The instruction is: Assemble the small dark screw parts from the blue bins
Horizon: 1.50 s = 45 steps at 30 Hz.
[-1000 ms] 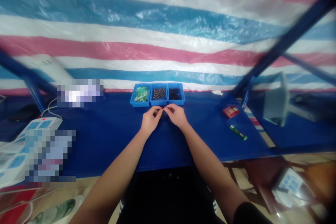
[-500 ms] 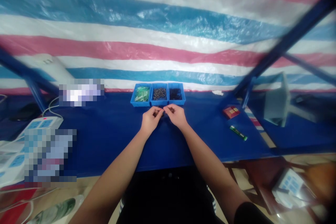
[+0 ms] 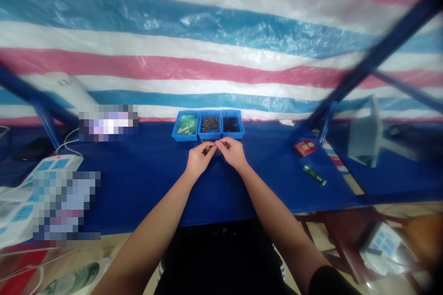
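Note:
My left hand (image 3: pixel 200 159) and my right hand (image 3: pixel 232 150) meet fingertip to fingertip just in front of three blue bins. Both are closed in a pinch, and whatever lies between the fingers is too small to make out. Green, clear-looking packets (image 3: pixel 188 124) fill the left bin (image 3: pixel 186 138). Small metallic pieces (image 3: pixel 210 124) are heaped in the middle bin (image 3: pixel 208 136). The right bin (image 3: pixel 238 136) holds small black parts (image 3: pixel 231 124), whose kind I cannot tell.
On the blue table (image 3: pixel 138 193), a red box (image 3: pixel 305 148) and a green packet (image 3: pixel 314 175) lie at the right. A white power strip (image 3: pixel 57 163) with cables stands at the left. Blue metal posts (image 3: pixel 346 78) rise on both sides before a striped sheet (image 3: pixel 207 41).
Both hands stay in nearly the same place. The left fingers have shifted slightly towards the right fingertips; little else differs.

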Motion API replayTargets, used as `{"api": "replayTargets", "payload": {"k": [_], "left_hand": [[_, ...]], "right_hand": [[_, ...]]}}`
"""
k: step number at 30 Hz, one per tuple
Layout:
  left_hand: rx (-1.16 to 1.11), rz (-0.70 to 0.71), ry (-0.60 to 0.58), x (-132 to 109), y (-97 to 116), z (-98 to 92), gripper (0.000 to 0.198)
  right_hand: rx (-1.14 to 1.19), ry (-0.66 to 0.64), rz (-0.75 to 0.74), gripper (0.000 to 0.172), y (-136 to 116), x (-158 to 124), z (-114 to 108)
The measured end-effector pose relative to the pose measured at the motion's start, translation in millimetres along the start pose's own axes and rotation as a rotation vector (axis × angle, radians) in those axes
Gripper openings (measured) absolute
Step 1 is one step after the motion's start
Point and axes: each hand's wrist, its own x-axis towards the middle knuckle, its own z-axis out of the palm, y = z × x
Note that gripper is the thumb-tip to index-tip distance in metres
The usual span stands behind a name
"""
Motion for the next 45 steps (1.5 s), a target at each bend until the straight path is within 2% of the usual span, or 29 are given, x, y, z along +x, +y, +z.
{"api": "replayTargets", "payload": {"k": [10,16,28,38,45], "left_hand": [[-0.06,-0.018,-0.008,0,1,-1.1,0.022],[-0.036,-0.004,-0.004,1,2,-1.9,0.028],[-0.043,-0.009,0.018,1,1,-1.1,0.024],[-0.001,-0.005,0.014,1,4,-2.9,0.028],[-0.076,-0.021,0.007,0,1,-1.4,0.027]], "right_hand": [[0.204,-0.096,-0.043,0.03,8,0,7],[0.164,-0.085,-0.101,0.03,13,1,8],[0.109,-0.061,-0.085,0.026,13,1,7],[0.089,-0.087,-0.11,0.023,10,0,8],[0.076,-0.043,-0.098,0.025,15,1,7]]}}
